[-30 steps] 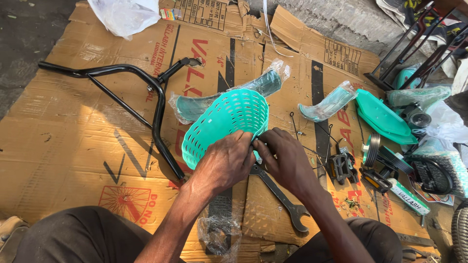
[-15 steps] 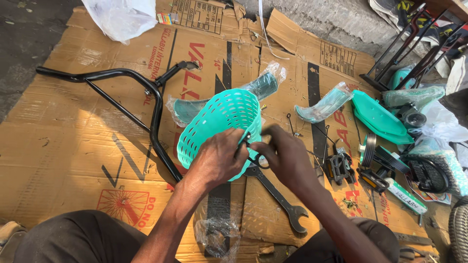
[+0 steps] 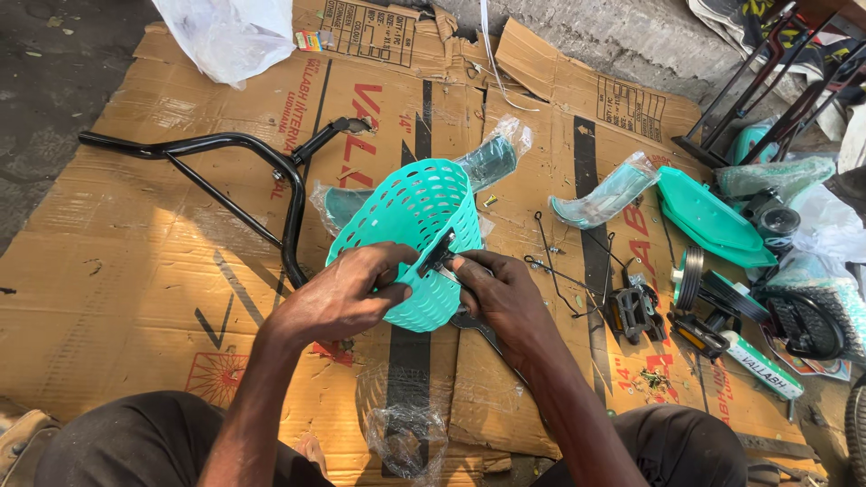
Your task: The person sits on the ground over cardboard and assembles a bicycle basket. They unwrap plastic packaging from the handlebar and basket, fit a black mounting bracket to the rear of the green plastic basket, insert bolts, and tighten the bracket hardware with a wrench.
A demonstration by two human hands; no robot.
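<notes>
Basket (image 3: 410,225) tilted since earlier, perforated teal plastic; left hand (image 3: 338,298) fingers curled gripping rim, right hand (image 3: 501,298) pinching black bracket (image 3: 439,255).

Bare forearms, no sleeves — dark trousers, tan shoe (image 3: 20,431)

Flattened brown cardboard boxes (image 3: 135,261) with red and black print covered the ground. A white plastic bag (image 3: 230,36) lay at the top edge, with a small colourful label (image 3: 311,40) just beside it. Clear plastic wrapping (image 3: 406,433) lay near the person's knees. A long green-and-white box (image 3: 762,368) rested at the right.
</notes>
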